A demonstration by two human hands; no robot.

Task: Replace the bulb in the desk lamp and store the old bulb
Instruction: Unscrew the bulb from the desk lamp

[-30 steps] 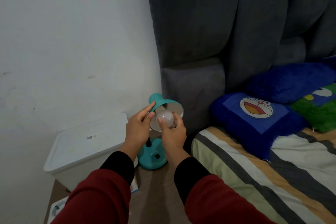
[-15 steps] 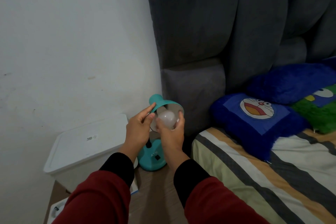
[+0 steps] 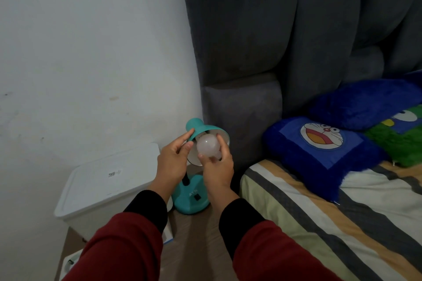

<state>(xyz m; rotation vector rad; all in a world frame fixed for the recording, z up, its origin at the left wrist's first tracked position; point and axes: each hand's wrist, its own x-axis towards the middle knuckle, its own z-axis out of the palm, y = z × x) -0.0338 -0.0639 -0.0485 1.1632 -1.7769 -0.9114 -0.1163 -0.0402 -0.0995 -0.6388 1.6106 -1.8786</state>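
Your single head camera looks forward and down, close over your hands at frame centre; wall upper left, bed lower right.

Lamp between bin and bed

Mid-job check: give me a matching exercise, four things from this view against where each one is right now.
Things:
1. bulb
2. left hand
3. lamp base
4. white bin

Places:
A. against the wall, left of the lamp
B. on the wooden surface beside the bed
C. in the right hand at the shade's mouth
D. on the outside of the teal shade

Pairs: 1-C, 2-D, 3-B, 4-A
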